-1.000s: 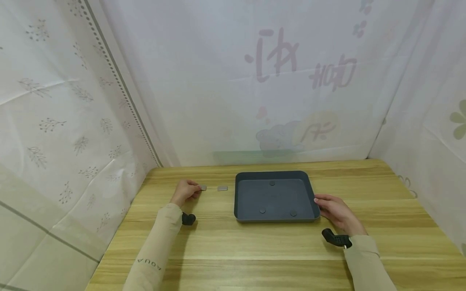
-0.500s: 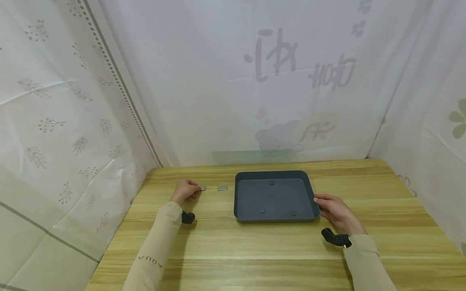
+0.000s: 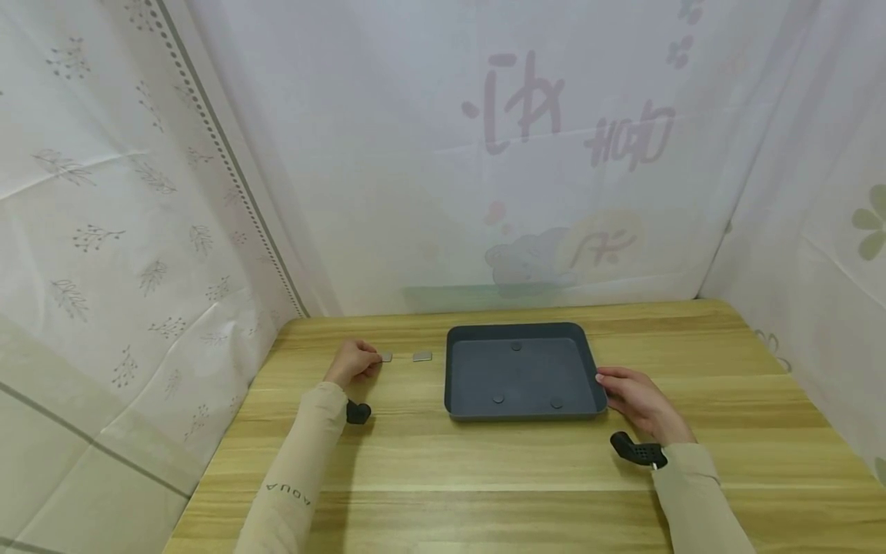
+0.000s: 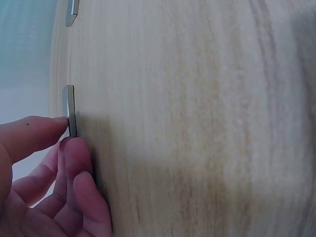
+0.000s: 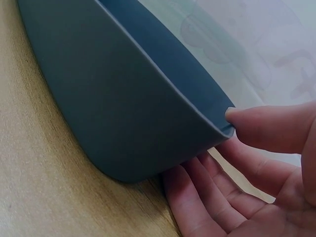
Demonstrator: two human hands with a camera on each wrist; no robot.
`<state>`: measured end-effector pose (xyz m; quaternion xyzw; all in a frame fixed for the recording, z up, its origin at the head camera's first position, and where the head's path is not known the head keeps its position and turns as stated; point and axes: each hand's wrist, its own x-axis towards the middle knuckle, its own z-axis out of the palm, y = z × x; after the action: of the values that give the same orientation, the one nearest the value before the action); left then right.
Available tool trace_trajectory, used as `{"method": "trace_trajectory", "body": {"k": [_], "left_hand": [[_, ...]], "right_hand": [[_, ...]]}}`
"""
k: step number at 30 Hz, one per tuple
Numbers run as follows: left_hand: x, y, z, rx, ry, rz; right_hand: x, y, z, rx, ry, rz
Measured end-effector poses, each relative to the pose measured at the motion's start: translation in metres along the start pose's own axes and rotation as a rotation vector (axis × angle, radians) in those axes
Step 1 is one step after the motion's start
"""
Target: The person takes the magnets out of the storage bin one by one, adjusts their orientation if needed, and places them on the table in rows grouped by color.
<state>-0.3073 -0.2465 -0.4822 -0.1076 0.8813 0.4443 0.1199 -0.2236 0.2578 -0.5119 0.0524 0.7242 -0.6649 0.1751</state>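
At the left of the table, my left hand [image 3: 354, 362] pinches one end of a small flat metallic rectangle [image 4: 70, 106] between thumb and fingers, low over the wood. A second such metallic rectangle [image 3: 422, 356] lies to its right, nearer the tray; its end also shows at the top of the left wrist view. My right hand [image 3: 642, 400] grips the right wall of a dark grey rectangular tray [image 3: 484, 373]. In the right wrist view the thumb lies over the tray's rim [image 5: 170, 84], with the other fingers against the outside and under the corner.
Inside the tray are several small round grey discs [image 3: 498, 399], set apart from each other. The wood-grain table [image 3: 443, 485] ends at the back against a printed white curtain [image 3: 388, 192], with more curtain on both sides.
The head view has shifted very slightly. Both hands, the tray and the metallic rectangles otherwise stay where they were.
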Motion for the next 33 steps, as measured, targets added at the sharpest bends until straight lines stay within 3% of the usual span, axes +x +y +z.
{"method": "trace_trajectory", "body": {"k": [24, 33], "left_hand": [[-0.0012, -0.0026, 0.0043, -0.025, 0.013, 0.024], [-0.0081, -0.0044, 0.0024, -0.068, 0.022, 0.024]], "right_hand": [[-0.0014, 0.0011, -0.0017, -0.002, 0.005, -0.004], [0.0008, 0.0001, -0.0016, 0.001, -0.008, 0.004]]}}
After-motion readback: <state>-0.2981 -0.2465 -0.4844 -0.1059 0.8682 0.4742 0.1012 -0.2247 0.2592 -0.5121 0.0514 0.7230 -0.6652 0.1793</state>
